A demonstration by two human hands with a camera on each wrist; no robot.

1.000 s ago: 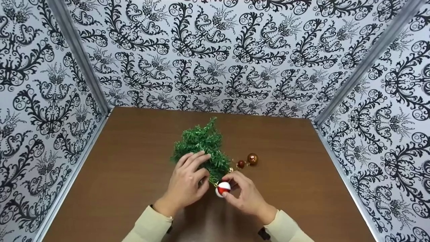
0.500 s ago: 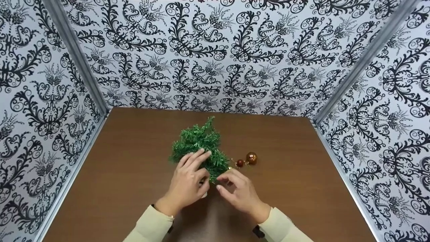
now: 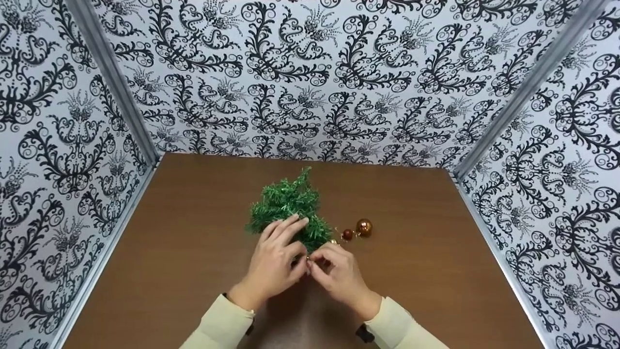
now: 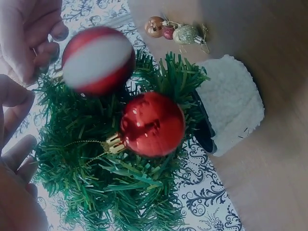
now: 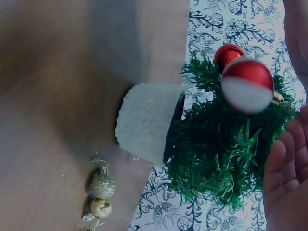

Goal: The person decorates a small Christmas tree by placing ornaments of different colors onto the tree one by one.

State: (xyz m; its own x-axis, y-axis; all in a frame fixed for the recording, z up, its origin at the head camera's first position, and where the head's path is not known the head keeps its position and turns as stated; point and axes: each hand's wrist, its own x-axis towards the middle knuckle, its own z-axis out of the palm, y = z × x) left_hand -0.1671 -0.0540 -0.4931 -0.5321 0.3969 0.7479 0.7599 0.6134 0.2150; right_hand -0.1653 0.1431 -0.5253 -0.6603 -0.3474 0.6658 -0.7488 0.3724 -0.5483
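Observation:
A small green Christmas tree (image 3: 286,198) stands upright on a white fuzzy base (image 4: 233,103); the head view hides the base. My left hand (image 3: 273,252) lies over the near branches, its outer fingers spread, thumb and forefinger pinching at a branch tip. Against them, the thumb and forefinger of my right hand (image 3: 341,274) pinch at a tiny gold bit, the hanger end of a red-and-white Christmas ball. That ball (image 4: 98,60) hangs beneath the fingers, blurred in both wrist views. Beside it on the tree is a shiny red Christmas ball (image 4: 153,124) with a gold cap and cord.
Right of the tree, several loose Christmas balls lie in a row on the brown table (image 3: 193,252): a copper one (image 3: 364,227), a dark red one (image 3: 348,234) and gold ones (image 5: 102,185). Patterned black-and-white walls (image 3: 310,87) enclose the table's back and sides.
A second ago my right hand held the red-and-white ball by its body. It let go, the ball dropped under the left hand, and the right fingertips closed in on the left ones.

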